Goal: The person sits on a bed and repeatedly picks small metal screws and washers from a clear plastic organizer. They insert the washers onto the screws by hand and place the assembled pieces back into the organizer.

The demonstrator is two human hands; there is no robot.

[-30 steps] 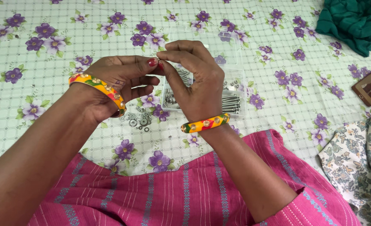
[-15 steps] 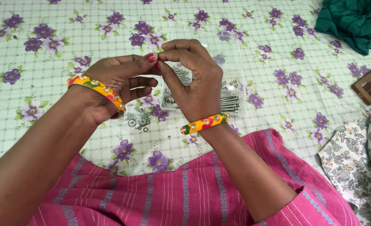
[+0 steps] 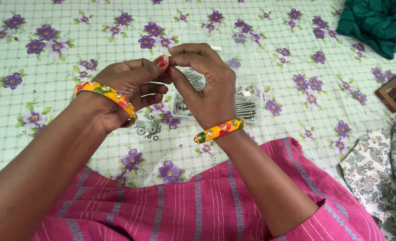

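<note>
Fingertips meet above an open box of bolts.
The left hand (image 3: pixel 126 85) and right hand (image 3: pixel 207 85) pinch together on something hidden, directly over the clear compartment box (image 3: pixel 247 96), loose washers (image 3: pixel 148 128) close by.

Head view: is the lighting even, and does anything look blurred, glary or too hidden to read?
Head view: soft, even light with faint shadows and no harsh glare; the flowered cloth and bolts in the clear plastic box look sharp; the box walls are hard to trace; whatever the left hand and right hand pinch is hidden behind the fingers.
</note>
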